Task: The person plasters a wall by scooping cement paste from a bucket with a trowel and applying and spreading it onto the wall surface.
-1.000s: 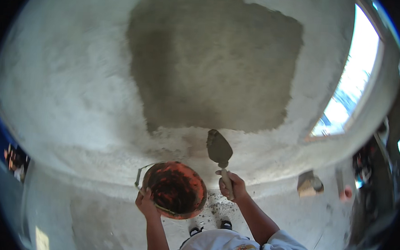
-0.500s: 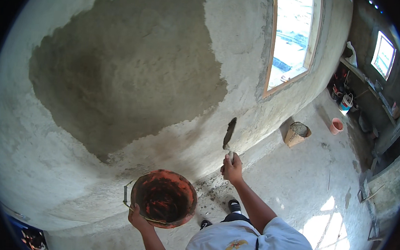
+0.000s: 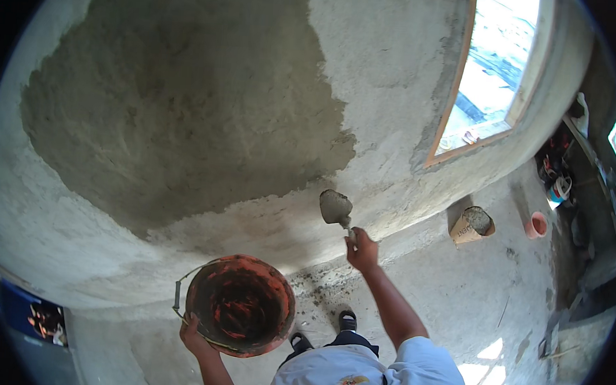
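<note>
My right hand (image 3: pixel 363 250) is closed around the handle of a trowel (image 3: pixel 336 207). Its blade points up toward the wall and has grey mortar on it. With my left hand (image 3: pixel 193 333) I grip the rim of an orange-red bucket (image 3: pixel 241 307), tilted so that its inside shows. Dark residue coats the bucket's inner wall, and its wire handle hangs over the left side. Beyond both hands, a large dark patch of damp plaster (image 3: pixel 194 103) covers part of the lighter grey wall (image 3: pixel 377 64). The trowel is just below the patch's lower right edge, seemingly apart from the wall.
A wood-framed window (image 3: pixel 492 70) opens in the wall at right. On the floor along the wall stand an open paper sack (image 3: pixel 470 227) of grey material and a small pink bucket (image 3: pixel 536 225). Crumbs of mortar (image 3: pixel 317 283) lie near my feet.
My right hand has turned the trowel, so its blade now shows broad instead of edge-on. My view has shifted; the bucket stays in my left hand, a little further left in the picture.
</note>
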The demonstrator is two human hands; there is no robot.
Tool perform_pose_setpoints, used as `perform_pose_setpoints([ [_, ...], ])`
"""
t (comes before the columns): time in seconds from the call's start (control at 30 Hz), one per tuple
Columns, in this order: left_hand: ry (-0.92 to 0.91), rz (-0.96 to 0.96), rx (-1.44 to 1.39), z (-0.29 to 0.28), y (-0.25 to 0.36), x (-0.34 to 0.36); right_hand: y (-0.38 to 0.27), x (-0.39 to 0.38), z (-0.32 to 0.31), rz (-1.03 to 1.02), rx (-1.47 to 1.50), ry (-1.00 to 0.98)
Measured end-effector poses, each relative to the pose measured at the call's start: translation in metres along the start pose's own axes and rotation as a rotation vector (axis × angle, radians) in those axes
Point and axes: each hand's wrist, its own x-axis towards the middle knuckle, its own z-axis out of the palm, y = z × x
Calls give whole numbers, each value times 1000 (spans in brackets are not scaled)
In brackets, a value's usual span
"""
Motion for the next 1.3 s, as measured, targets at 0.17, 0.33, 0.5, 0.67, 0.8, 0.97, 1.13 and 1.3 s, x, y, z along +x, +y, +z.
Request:
perform_pose_setpoints([
  [0.17,87,13,38,7,-6,-10,41,76,-54,-358,-156,-162],
  [0.33,162,23,41,13,-17,-18,48,133,-89,-427,-313,-261],
  [0.5,158,18,13,42,-29,-27,56,157,-80,-417,-467,-311],
  [0.67,44,10,-22,75,-33,-28,68,140,-53,-122,-637,-557],
  [0.8,45,7,-58,92,-33,-35,78,124,-51,-37,-635,-660],
  [0.97,20,-23,-71,80,-38,-26,95,103,-61,-229,-505,-589],
  [1.13,-18,-14,-28,73,-43,-23,45,141,-43,-176,-454,-465],
  [1.3,-42,-15,-53,68,-46,-22,51,125,-28,-105,-595,-709],
])
